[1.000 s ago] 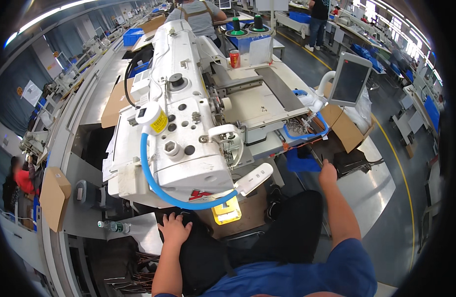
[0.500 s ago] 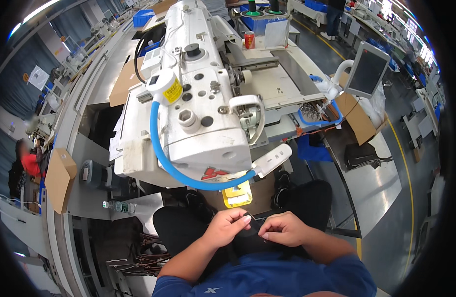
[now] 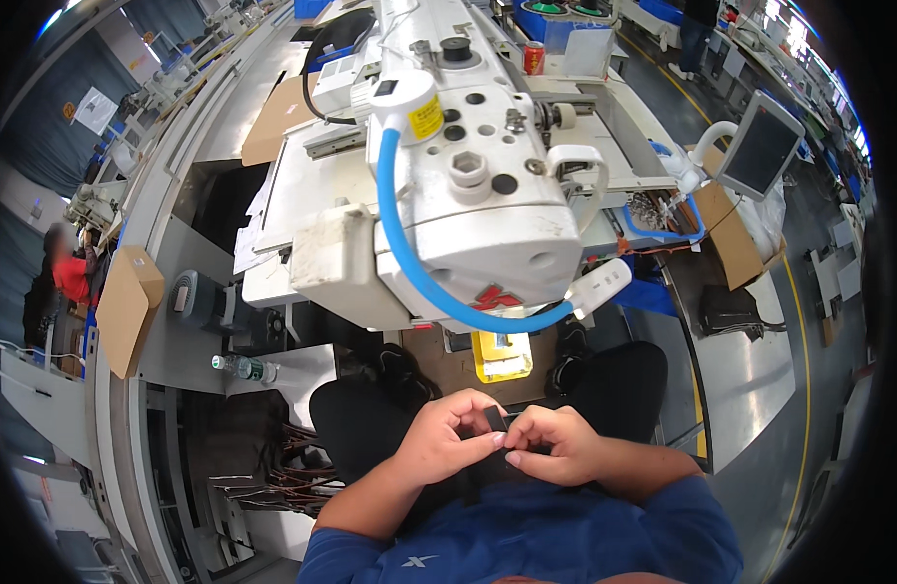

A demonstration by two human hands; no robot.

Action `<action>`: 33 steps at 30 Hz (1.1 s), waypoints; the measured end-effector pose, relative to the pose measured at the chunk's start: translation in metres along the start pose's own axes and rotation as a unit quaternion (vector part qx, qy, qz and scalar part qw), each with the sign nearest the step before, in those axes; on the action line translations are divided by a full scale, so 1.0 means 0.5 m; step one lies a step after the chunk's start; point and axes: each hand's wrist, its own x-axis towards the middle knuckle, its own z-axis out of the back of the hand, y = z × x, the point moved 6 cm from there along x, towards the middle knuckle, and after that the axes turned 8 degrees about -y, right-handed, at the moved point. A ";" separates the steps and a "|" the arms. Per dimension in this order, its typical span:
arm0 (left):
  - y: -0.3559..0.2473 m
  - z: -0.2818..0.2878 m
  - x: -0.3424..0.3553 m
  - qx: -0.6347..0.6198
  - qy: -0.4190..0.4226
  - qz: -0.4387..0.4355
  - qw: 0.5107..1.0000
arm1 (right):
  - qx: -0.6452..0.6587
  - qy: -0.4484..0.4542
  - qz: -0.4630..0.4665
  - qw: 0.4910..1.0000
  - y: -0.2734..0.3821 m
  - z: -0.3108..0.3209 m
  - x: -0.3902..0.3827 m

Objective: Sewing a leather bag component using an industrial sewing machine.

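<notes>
Both hands meet over the lap, fingertips touching. The left hand (image 3: 447, 438) and right hand (image 3: 556, 446) pinch a small dark fabric piece (image 3: 495, 420) between thumbs and forefingers, the piece sticking up just above the fingertips. Beyond the fingers a yellow pedal plate (image 3: 502, 355) lies on the floor, and above that looms the white industrial sewing machine (image 3: 468, 195) with its blue hose (image 3: 410, 263).

A factory hall with a grey floor (image 3: 760, 389) marked by a yellow line (image 3: 807, 389). Long metal workbenches (image 3: 205, 127) curve away on the left, a screen (image 3: 760, 146) stands right, and blue bins (image 3: 663, 12) sit far back.
</notes>
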 end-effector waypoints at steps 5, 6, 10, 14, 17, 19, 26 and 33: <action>-0.002 0.005 0.005 -0.057 -0.012 0.012 0.998 | 0.041 0.021 -0.008 0.999 -0.003 -0.003 -0.002; 0.004 0.005 0.008 -0.082 -0.020 0.030 0.996 | 0.048 0.017 0.009 0.999 0.001 -0.001 -0.002; 0.008 0.010 0.017 -0.079 -0.054 0.018 0.995 | 0.080 0.017 -0.045 0.996 -0.013 -0.003 -0.006; 0.011 0.012 0.018 -0.119 -0.075 0.001 0.990 | 0.187 -0.004 -0.111 0.976 -0.025 -0.001 -0.013; 0.008 0.013 0.016 -0.126 -0.085 -0.020 0.988 | 0.231 0.002 -0.130 0.964 -0.026 -0.004 -0.016; 0.006 0.011 0.016 -0.132 -0.078 -0.023 0.988 | 0.235 -0.004 -0.126 0.964 -0.022 -0.004 -0.016; 0.000 0.005 0.011 -0.199 -0.069 -0.018 0.978 | 0.349 -0.003 -0.165 0.922 -0.022 -0.014 -0.014; 0.010 -0.007 0.014 -0.258 -0.049 -0.004 0.965 | 0.389 0.029 -0.187 0.902 -0.026 -0.020 -0.017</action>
